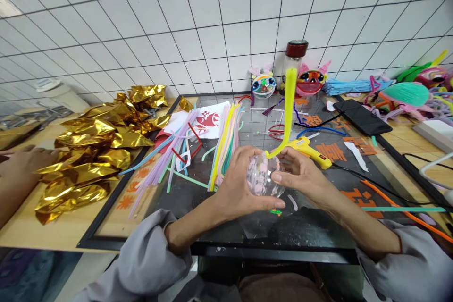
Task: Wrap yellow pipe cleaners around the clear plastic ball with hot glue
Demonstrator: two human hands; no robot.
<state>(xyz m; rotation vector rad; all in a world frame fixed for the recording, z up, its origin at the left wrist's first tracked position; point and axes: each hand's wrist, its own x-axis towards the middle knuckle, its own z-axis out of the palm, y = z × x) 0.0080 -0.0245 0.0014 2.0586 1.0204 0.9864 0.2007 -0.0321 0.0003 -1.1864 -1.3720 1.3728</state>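
A clear plastic ball with pinkish-white patches is held between both hands above the dark board. My left hand wraps around its left side, thumb along the lower front. From the right, my right hand grips it, thumb on the front, with the other fingers partly hidden behind. A long yellow fuzzy pipe cleaner rises from the top of the ball, bending near its base beside my right fingertips. Just behind my right hand lies a yellow glue gun. Red-handled scissors rest farther back.
Bundled pipe cleaners and crumpled gold foil lie to the left, near another person's hand. Decorated balls and a lidded bottle stand by the tiled wall. A phone and the glue gun's cord are right.
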